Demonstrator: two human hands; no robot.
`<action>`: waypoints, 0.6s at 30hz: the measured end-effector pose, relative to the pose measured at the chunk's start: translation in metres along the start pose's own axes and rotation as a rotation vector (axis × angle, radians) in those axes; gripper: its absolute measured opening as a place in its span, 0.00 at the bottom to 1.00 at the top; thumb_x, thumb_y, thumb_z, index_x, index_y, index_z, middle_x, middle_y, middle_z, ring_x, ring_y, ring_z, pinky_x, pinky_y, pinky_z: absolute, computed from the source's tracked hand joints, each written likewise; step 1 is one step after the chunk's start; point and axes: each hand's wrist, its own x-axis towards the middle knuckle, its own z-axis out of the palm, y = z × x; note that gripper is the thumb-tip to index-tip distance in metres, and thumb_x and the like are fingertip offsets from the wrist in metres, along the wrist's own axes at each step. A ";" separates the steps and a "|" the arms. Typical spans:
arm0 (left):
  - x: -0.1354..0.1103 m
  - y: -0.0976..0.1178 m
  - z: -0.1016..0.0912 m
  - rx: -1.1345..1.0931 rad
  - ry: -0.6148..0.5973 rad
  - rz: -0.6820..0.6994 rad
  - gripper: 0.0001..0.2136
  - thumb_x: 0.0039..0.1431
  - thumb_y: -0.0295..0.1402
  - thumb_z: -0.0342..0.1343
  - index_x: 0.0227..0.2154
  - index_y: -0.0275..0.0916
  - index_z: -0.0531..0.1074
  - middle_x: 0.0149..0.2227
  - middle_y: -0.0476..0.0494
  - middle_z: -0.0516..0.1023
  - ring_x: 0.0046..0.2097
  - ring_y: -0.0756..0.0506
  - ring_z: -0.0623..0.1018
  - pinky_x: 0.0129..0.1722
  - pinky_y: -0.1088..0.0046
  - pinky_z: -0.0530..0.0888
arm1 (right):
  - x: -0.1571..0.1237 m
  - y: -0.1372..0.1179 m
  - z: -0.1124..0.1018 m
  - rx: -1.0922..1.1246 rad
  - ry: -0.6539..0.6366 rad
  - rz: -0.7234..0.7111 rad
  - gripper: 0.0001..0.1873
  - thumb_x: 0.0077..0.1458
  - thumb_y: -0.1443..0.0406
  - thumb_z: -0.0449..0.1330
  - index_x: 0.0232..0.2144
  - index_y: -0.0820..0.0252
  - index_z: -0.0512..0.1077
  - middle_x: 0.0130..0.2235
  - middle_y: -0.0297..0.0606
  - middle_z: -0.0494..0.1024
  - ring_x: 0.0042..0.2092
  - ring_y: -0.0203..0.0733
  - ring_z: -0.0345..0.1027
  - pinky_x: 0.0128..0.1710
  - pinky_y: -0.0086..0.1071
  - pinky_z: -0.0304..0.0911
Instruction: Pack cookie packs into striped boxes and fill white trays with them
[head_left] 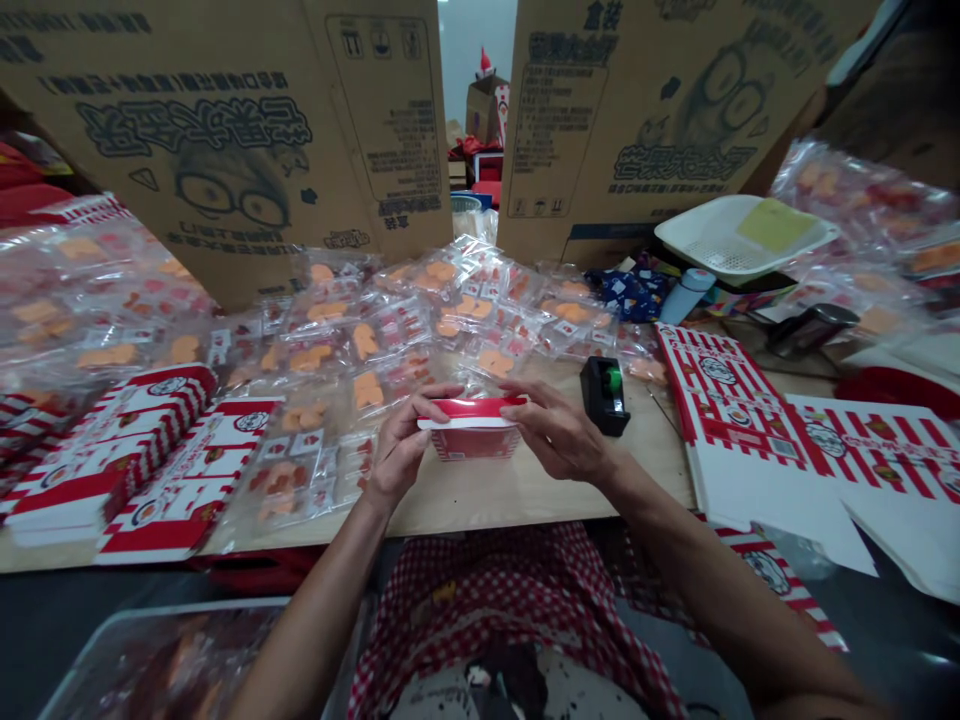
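Between my two hands a small red and white carton [474, 440] stands at the front of the wooden table. My left hand [405, 440] is closed on its left end, fingers along the top edge. At the right end, my right hand [559, 430] has its thumb and fingers on the red top flap. Whether the flap is fully closed, I cannot tell. Just right of my right hand sits a black tape dispenser [604, 396] with a green core. Clear packets of orange pieces [367, 390] lie behind and left of the carton.
Flat red-striped cartons are stacked at the left [157, 440] and right [720, 390]. Two big cardboard boxes [300, 60] wall off the back. A white basket [742, 225], a light blue bottle [686, 296] and a dark cup [814, 328] stand at the right. A clear bin [97, 650] is below left.
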 end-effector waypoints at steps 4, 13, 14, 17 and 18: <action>0.000 0.008 0.010 0.222 0.082 -0.034 0.14 0.58 0.45 0.64 0.35 0.39 0.72 0.51 0.34 0.79 0.51 0.38 0.78 0.47 0.63 0.76 | 0.004 -0.010 -0.005 0.077 -0.058 0.122 0.10 0.67 0.66 0.53 0.49 0.56 0.68 0.57 0.50 0.73 0.57 0.51 0.69 0.54 0.47 0.68; 0.027 0.043 0.002 0.499 -0.221 -0.161 0.16 0.58 0.37 0.66 0.49 0.43 0.79 0.49 0.40 0.83 0.47 0.40 0.83 0.45 0.67 0.80 | 0.023 -0.011 -0.014 0.309 -0.228 0.428 0.16 0.68 0.58 0.54 0.54 0.56 0.70 0.51 0.44 0.75 0.52 0.49 0.68 0.54 0.44 0.65; 0.032 0.049 0.002 0.513 -0.305 -0.184 0.17 0.58 0.37 0.66 0.50 0.44 0.79 0.49 0.41 0.83 0.47 0.40 0.83 0.46 0.66 0.80 | 0.025 -0.008 -0.017 0.376 -0.262 0.457 0.14 0.66 0.58 0.57 0.51 0.57 0.71 0.47 0.41 0.75 0.48 0.47 0.69 0.50 0.41 0.66; 0.045 0.060 0.004 0.500 -0.499 -0.230 0.20 0.57 0.34 0.66 0.53 0.46 0.78 0.51 0.42 0.83 0.48 0.39 0.83 0.45 0.64 0.81 | 0.030 -0.003 -0.021 0.524 -0.308 0.578 0.09 0.60 0.62 0.62 0.42 0.58 0.72 0.38 0.35 0.74 0.38 0.41 0.67 0.37 0.33 0.65; 0.048 0.061 0.005 0.481 -0.527 -0.235 0.20 0.57 0.34 0.66 0.53 0.45 0.78 0.51 0.41 0.83 0.48 0.39 0.84 0.43 0.65 0.82 | 0.031 -0.003 -0.021 0.536 -0.306 0.596 0.08 0.58 0.63 0.63 0.40 0.59 0.72 0.36 0.34 0.73 0.36 0.40 0.66 0.35 0.32 0.63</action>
